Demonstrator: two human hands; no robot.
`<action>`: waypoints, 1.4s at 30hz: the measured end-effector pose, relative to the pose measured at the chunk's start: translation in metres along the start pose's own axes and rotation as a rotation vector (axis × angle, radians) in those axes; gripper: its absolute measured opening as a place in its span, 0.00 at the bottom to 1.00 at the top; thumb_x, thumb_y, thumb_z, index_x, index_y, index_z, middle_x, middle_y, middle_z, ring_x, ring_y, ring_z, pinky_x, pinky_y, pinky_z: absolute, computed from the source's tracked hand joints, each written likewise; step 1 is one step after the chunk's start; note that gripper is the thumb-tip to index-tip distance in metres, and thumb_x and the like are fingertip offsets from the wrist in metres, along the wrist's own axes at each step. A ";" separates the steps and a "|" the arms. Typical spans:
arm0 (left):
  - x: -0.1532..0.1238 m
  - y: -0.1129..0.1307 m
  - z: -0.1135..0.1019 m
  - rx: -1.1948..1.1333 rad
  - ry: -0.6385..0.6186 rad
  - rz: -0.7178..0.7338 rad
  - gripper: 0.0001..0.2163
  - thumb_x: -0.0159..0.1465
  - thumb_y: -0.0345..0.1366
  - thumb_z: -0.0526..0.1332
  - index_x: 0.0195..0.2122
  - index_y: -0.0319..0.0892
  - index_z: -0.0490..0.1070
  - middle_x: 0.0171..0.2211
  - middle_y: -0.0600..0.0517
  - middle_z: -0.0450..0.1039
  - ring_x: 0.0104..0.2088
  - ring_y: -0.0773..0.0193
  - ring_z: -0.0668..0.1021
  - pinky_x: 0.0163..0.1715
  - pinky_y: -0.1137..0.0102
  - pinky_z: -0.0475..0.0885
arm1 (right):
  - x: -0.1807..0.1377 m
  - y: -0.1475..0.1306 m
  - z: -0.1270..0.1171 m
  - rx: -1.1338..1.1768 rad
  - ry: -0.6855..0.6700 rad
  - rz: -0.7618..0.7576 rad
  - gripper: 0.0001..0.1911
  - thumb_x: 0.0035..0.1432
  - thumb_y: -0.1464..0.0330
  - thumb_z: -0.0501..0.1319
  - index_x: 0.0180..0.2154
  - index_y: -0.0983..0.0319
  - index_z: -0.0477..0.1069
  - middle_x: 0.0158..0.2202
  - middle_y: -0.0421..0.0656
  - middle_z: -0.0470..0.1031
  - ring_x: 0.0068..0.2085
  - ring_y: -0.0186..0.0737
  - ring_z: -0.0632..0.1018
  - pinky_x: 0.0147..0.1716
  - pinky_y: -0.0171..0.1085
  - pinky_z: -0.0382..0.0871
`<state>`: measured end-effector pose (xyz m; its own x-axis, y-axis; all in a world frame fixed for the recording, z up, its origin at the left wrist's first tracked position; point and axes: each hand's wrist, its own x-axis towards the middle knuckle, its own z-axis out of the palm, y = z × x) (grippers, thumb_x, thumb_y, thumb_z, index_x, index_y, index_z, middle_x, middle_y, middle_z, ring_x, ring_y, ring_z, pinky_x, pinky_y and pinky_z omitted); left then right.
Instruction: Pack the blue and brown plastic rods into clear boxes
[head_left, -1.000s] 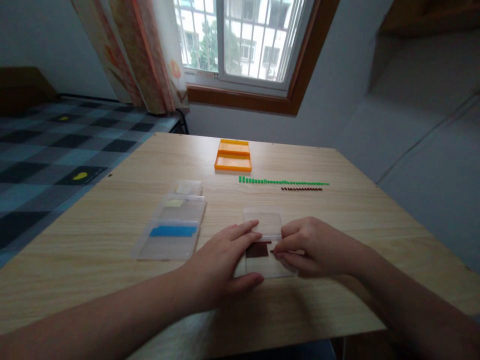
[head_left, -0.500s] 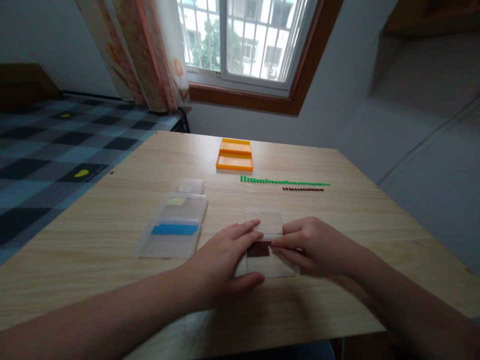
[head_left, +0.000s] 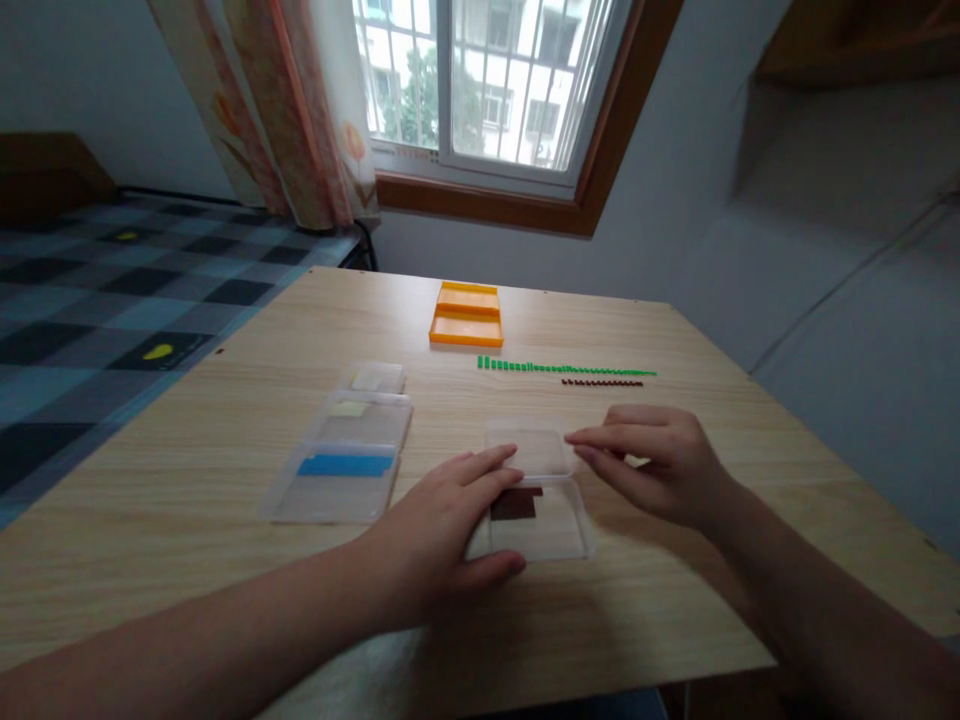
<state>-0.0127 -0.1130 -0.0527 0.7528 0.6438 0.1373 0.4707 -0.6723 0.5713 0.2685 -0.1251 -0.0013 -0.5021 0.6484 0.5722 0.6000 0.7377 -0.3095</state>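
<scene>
My left hand (head_left: 466, 520) lies over the left side of a small clear plastic case (head_left: 564, 525), its fingers spread and thumb apart. The hinged case is open flat. Inside its near half sits a block of dark brown pieces (head_left: 514, 505), stepped at its right edge and partly covered by my left fingers. My right hand (head_left: 654, 460) hovers by the right side of the case's far half (head_left: 536, 455). Its index finger is stretched out, with the thumb just below, and nothing shows between them. Farther back lies a row of small brown pieces (head_left: 604, 382).
Behind the brown row runs a longer row of green pieces (head_left: 562, 369). An open orange case (head_left: 466, 325) lies near the window side. To the left are a larger clear case (head_left: 330, 500) with blue pieces (head_left: 345, 466) and a small clear case (head_left: 379, 377).
My right hand has drawn back from the brown pieces, moving up and right. The brown block's stepped right edge now shows. My left hand stays on the case.
</scene>
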 end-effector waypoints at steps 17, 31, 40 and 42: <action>0.001 0.010 -0.008 0.007 -0.028 -0.055 0.31 0.61 0.41 0.69 0.65 0.45 0.67 0.72 0.43 0.59 0.69 0.44 0.66 0.67 0.49 0.64 | -0.006 0.099 0.053 -0.437 0.027 0.463 0.21 0.64 0.68 0.57 0.55 0.59 0.79 0.72 0.53 0.58 0.73 0.67 0.54 0.67 0.69 0.51; -0.001 0.004 -0.004 0.007 -0.004 -0.035 0.32 0.60 0.42 0.69 0.66 0.46 0.67 0.72 0.44 0.59 0.69 0.44 0.66 0.66 0.50 0.64 | -0.008 0.090 0.040 -0.358 -0.018 0.360 0.11 0.60 0.70 0.63 0.42 0.56 0.84 0.71 0.48 0.62 0.74 0.64 0.53 0.66 0.71 0.50; 0.001 0.011 -0.010 0.022 -0.044 -0.070 0.32 0.60 0.42 0.69 0.66 0.44 0.67 0.72 0.43 0.58 0.69 0.44 0.65 0.67 0.50 0.64 | -0.010 0.091 0.030 -0.367 -0.107 0.355 0.09 0.64 0.68 0.64 0.39 0.54 0.85 0.71 0.47 0.63 0.74 0.63 0.53 0.66 0.71 0.52; 0.002 0.013 -0.012 0.017 -0.052 -0.074 0.32 0.60 0.42 0.69 0.66 0.44 0.67 0.72 0.42 0.58 0.69 0.44 0.65 0.66 0.49 0.64 | -0.010 0.089 0.026 -0.356 -0.138 0.362 0.08 0.64 0.67 0.65 0.38 0.55 0.85 0.71 0.48 0.63 0.74 0.63 0.53 0.66 0.70 0.52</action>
<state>-0.0108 -0.1161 -0.0360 0.7385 0.6722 0.0525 0.5335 -0.6302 0.5641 0.3110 -0.0609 -0.0548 -0.2864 0.8863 0.3640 0.9125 0.3681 -0.1782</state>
